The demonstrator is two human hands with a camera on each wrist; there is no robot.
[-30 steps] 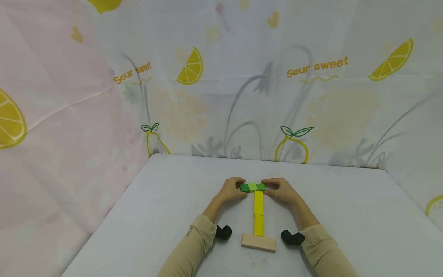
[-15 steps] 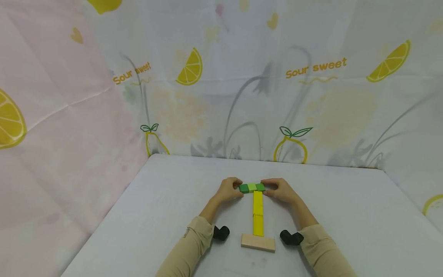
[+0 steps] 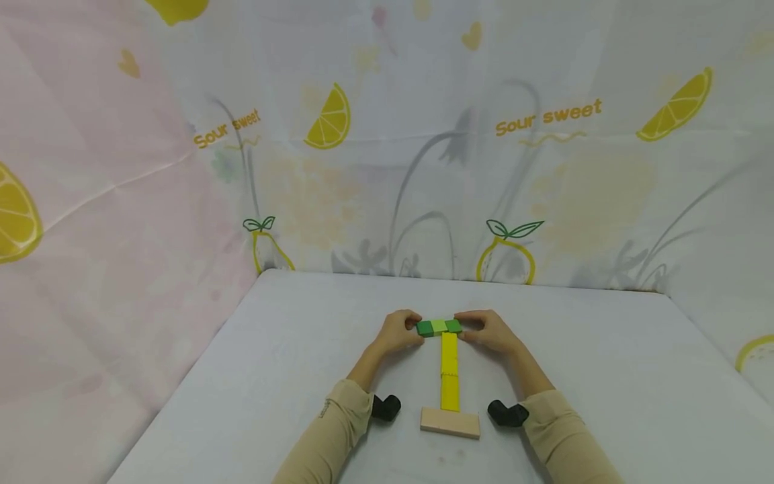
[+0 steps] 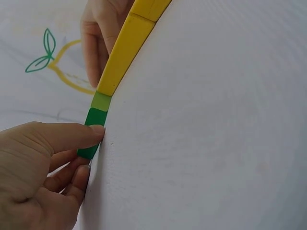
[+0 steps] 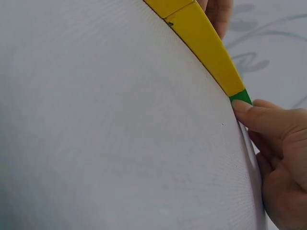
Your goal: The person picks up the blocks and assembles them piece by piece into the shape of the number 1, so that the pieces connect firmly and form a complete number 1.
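Three small green blocks lie in a crosswise row on the white table. The left one is dark green, the middle one light green, the right one dark green. My left hand pinches the left end block, thumb along its near face in the left wrist view. My right hand holds the other end block, which its thumb partly covers in the right wrist view. Two yellow blocks run end to end from the row toward me, a farther block and a nearer one.
A pale wooden block lies crosswise at the near end of the yellow blocks. Black wrist devices show beside both sleeves. A lemon-printed cloth hangs behind the table.
My left hand has shifted slightly left, its fingertips now farther out on the end block. My right hand and the blocks look nearly the same; the head view has drifted a little.
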